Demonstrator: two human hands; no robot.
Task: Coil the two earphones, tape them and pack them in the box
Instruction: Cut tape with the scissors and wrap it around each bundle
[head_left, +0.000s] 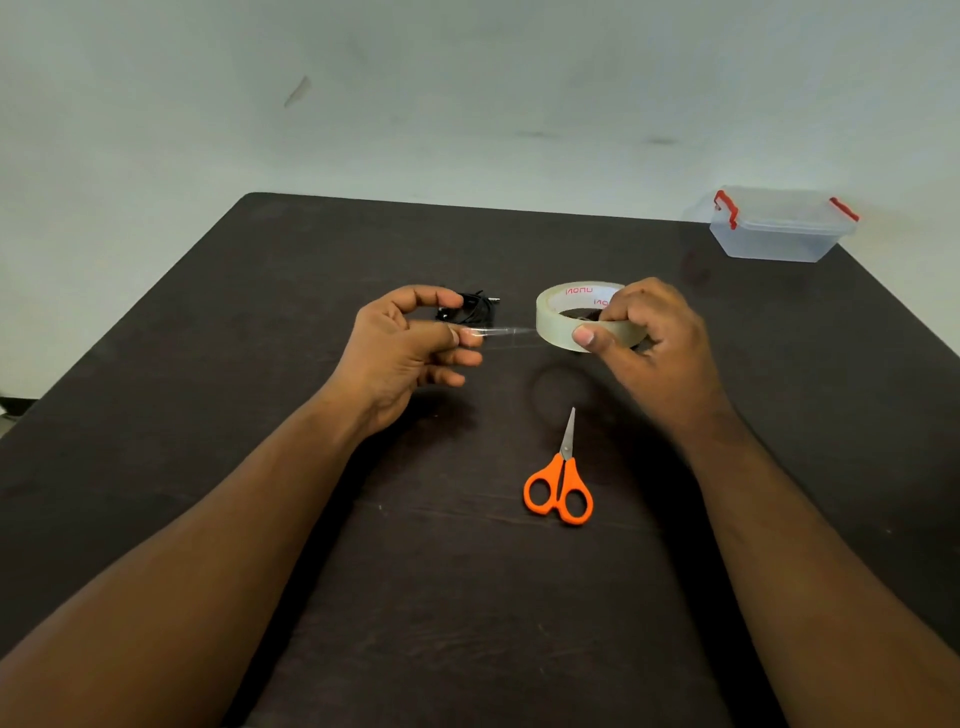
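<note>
While you draw a strip of tape off the roll, the job stands at its middle stage, as far as can be judged.

Earphones: one dark bundle lies on the table, toward the far edge and left of centre, just behind your left hand. It looks coiled, though part is hidden by your fingers; whether it is one set or two, and whether any tape is on it yet, cannot be told.

Tape roll: held above the table near its middle, hole facing up. A clear strip runs from it to your left hand.

Scissors: orange handles, blades closed and pointing toward the far edge, lying nearer the front edge, below the roll. Not in use.

Box: clear plastic with red clasps, at the far right corner, well apart from everything else. Nothing dark shows through its walls, so packing appears not yet done.

Left hand: raised, palm turned inward, thumb and a fingertip pinching the free end of the strip; the other fingers are loosely curled.

Right hand: raised, thumb pressed on the outer face of the roll, fingers curled over the rim into the hole, gripping it.

Remaining, by judgement: cut the strip, bind the coil, move it to the box.
</note>
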